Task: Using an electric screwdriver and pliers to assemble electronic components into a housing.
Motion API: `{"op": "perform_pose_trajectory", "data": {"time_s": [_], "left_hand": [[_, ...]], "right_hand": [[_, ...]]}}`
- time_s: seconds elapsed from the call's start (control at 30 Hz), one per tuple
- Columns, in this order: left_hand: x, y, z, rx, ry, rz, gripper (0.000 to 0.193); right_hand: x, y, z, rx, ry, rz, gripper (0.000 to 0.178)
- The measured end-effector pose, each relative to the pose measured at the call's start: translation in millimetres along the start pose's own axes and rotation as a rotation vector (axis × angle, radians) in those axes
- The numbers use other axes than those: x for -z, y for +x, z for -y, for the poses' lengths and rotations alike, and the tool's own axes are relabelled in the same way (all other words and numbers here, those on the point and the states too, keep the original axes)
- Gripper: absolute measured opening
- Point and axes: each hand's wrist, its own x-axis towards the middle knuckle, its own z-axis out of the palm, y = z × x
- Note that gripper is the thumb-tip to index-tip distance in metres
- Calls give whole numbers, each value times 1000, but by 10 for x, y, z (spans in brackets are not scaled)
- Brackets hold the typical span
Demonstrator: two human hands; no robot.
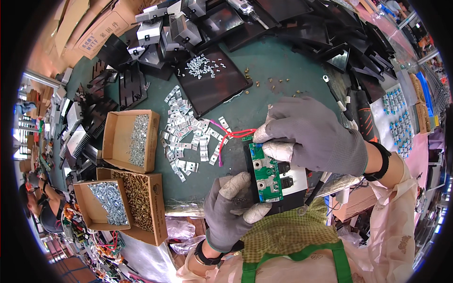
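Both my hands wear grey gloves with pale, worn fingertips. Close to the bench's near edge they hold a green circuit board [267,175] lying on a black plate [289,203] with a silver metal face. My left hand [231,207] grips the assembly's lower left side, thumb by the bottom corner. At the upper end, thumb and fingers of my right hand [306,134] are pressed onto the board beside its wires. Red wires [229,135] with purple ends run left from there over the bench. Part of the board is hidden under my right fingers.
Silver metal clips [186,127] lie scattered left of the board. Cardboard boxes of screws [153,188] stand farther left. A black panel [212,89] bears small screws; black housings [222,23] pile up behind. An orange-black screwdriver [365,115] lies right, near blue components [398,122].
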Motion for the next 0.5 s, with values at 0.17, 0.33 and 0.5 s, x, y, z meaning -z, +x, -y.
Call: {"op": "perform_pose_trajectory", "data": {"time_s": [0.17,0.33,0.5], "left_hand": [[-13,20,-3,3,-88,6,59],[-31,23,-50,25,-105,7,56],[1,40,-68,13,-89,35,59]], "right_hand": [[-11,-10,-29,-47,-8,58,14],[-24,-38,-61,18,42,-15,15],[-40,-56,-61,-5,153,-30,15]]}}
